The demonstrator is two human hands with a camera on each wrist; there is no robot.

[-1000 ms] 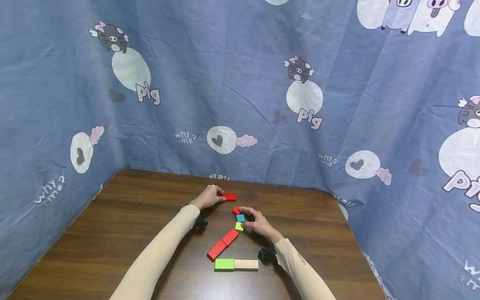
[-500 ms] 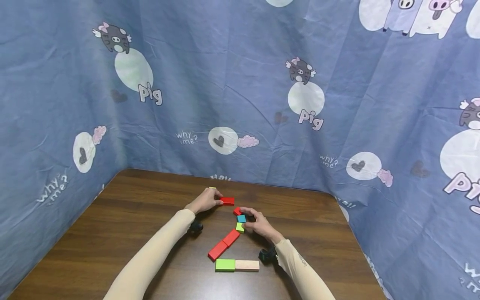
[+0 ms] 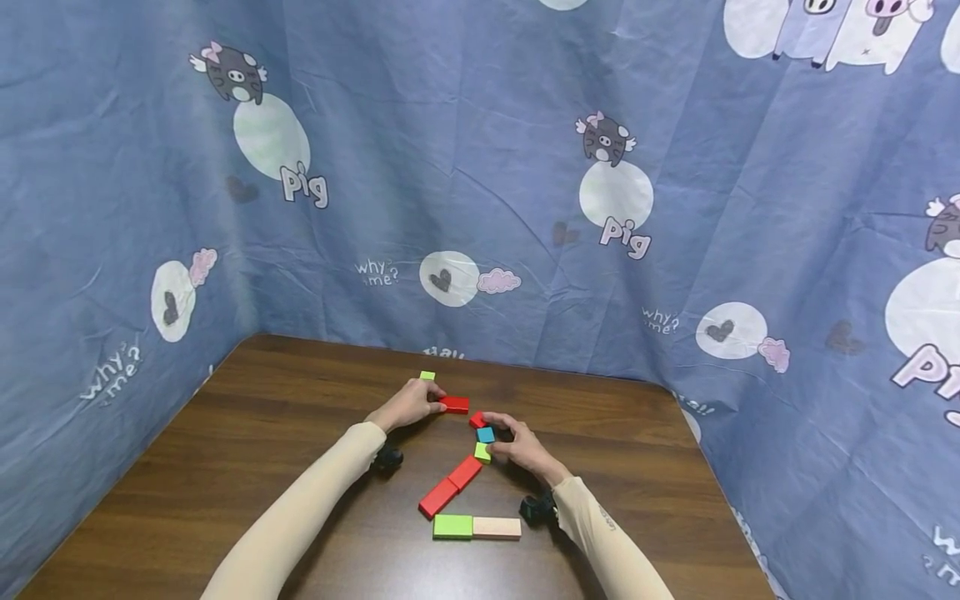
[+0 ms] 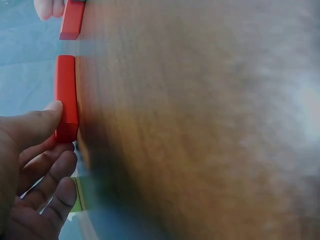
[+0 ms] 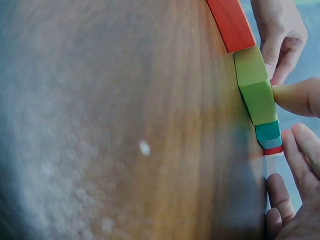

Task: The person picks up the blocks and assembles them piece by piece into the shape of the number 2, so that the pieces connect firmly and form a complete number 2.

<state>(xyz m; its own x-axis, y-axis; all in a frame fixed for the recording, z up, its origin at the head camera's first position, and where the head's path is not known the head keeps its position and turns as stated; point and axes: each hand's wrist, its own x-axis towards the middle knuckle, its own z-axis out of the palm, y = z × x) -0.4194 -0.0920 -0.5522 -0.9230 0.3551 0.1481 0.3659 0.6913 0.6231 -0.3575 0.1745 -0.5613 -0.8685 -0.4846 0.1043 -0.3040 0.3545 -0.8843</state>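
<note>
My left hand [image 3: 410,406] pinches the end of a red rectangular block [image 3: 455,405] near the back of the table; in the left wrist view, the thumb lies along that block [image 4: 65,97]. Nearer to me, a short chain runs from a small red cube [image 3: 477,421] through a blue cube [image 3: 486,435] to a yellow-green cube [image 3: 482,452]. Right of this chain is my right hand [image 3: 523,447], its thumb touching the yellow-green cube [image 5: 256,85]. Its index finger reaches the red cube; whether it presses is hard to tell.
Two red blocks [image 3: 451,486] continue the chain diagonally toward me. In front lie a green block [image 3: 453,527] and a pale wooden block [image 3: 497,527], end to end. Another green block [image 3: 427,376] sits behind my left hand. A blue patterned curtain [image 3: 450,208] borders the brown table [image 3: 300,375].
My left hand has drawn the red block slightly toward me and left, uncovering the green block behind it. The right hand keeps its place by the cubes.
</note>
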